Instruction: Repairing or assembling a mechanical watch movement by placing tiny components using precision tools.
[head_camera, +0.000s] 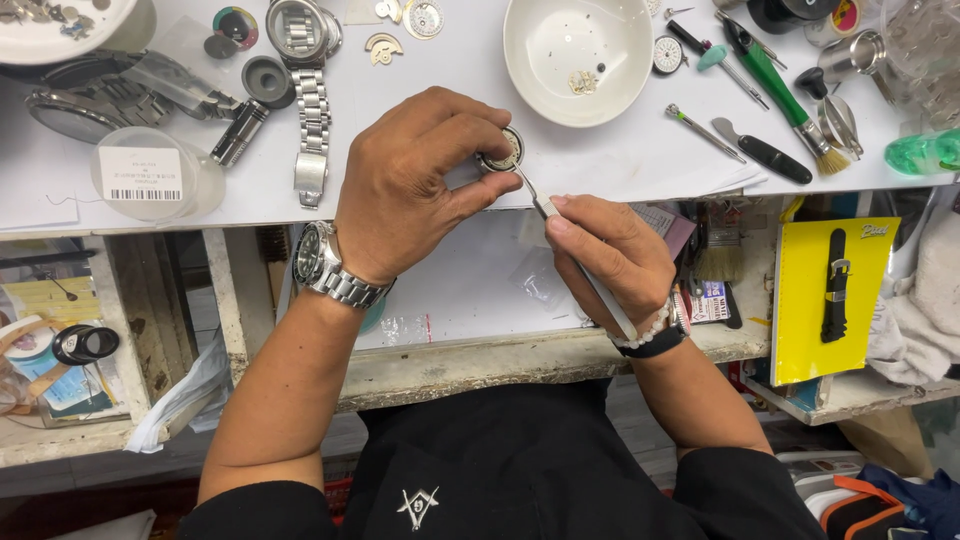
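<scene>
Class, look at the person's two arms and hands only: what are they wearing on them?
The left hand has a silver metal wristwatch with a dark dial and link band. The right hand wears a white bead bracelet and a black band at the wrist. Both forearms are bare; short black sleeves cover the upper arms.

White bowl (540, 75), green-handled brush (775, 80), yellow card (800, 300).

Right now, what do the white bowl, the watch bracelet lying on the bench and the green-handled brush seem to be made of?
White bowl: probably glazed ceramic, though plastic is possible; smooth and glossy.
Watch bracelet: metal, likely steel; silvery links with bright reflections.
Green-handled brush: the handle looks like shiny plastic; pale bristles at the end, kind unclear.
</scene>
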